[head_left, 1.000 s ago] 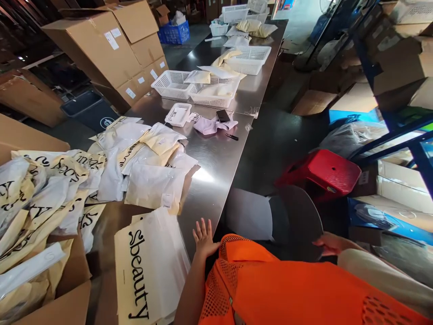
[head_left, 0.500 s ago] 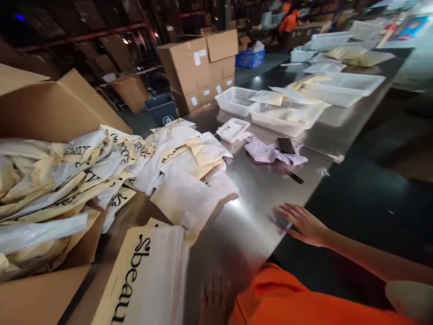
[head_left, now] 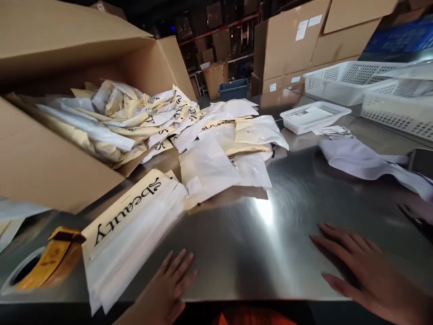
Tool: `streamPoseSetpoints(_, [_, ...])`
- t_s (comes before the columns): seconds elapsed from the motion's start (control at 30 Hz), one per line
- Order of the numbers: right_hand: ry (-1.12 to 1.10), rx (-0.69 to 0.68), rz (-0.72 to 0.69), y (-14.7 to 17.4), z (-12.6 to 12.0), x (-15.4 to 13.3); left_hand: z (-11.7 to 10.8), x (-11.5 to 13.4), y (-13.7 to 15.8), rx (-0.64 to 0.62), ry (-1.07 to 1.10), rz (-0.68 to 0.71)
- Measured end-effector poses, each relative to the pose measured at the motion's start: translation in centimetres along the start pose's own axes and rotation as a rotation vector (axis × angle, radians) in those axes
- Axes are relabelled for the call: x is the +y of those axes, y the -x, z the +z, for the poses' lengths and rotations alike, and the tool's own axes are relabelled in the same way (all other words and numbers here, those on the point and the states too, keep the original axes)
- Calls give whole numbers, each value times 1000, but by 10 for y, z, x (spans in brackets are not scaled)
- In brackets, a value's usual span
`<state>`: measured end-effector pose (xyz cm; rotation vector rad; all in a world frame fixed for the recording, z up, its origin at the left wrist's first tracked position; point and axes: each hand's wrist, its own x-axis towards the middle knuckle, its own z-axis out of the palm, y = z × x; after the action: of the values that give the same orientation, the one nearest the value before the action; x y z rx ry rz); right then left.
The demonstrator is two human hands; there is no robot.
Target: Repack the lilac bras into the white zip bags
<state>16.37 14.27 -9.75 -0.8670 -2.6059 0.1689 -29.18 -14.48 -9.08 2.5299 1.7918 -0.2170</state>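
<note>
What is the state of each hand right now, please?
Left hand: open, holding nothing, near the stack of "beauty"-printed bags.
Right hand: open, holding nothing, over the metal tabletop.

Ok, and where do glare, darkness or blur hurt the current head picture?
Head view: bright glare on the metal table beside the heaped bags; head view: shelving behind mostly lost in darkness; head view: left hand and right hand slightly soft, while lettering on the stacked bags reads clearly.
</note>
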Motion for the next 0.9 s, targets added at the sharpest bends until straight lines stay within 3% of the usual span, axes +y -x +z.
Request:
streamPoseSetpoints(0.1, [40,-54,-77,-47,-14,-24,-21,18,-3,28,-38,-142])
streamPoseSetpoints(0.2, [152,177,-287,-112,-15,-61,-17,32,-4,146,-71,-241])
streamPoseSetpoints(0.27, [250,263,-351,-163,-7,-83,-7,38,-4,217,-103,-274])
streamPoseSetpoints(0.33, [309,230,-363,-210,5,-100,1,42,-4,287,-139,-301])
streamPoseSetpoints(0.4, [324,110,-397,-241,16,-115,9,44,-4,365,-155,-335])
streamPoseSetpoints(0.47, [324,16,-433,-246,23,-135,14,46,-6,439,-123,-366])
streamPoseSetpoints(0.57, [259,-65,-570,-214,25,-175,19,53,-11,514,48,-426])
streamPoseSetpoints(0.63, [19,-131,-792,-186,16,-199,19,60,-14,515,243,-490])
streamPoseSetpoints(0.67, [-110,-144,-823,-175,9,-204,17,64,-16,503,346,-526])
streamPoseSetpoints(0.7, [-208,-134,-797,-166,2,-203,15,68,-17,484,443,-560])
streamPoseSetpoints(0.77, [-231,-41,-535,-153,-13,-180,10,72,-21,447,597,-637])
streamPoseSetpoints(0.83, [-70,81,-85,-137,-24,-136,6,73,-29,433,701,-736])
streamPoseSetpoints(0.9, [36,125,367,-116,-30,-85,4,71,-42,445,752,-746])
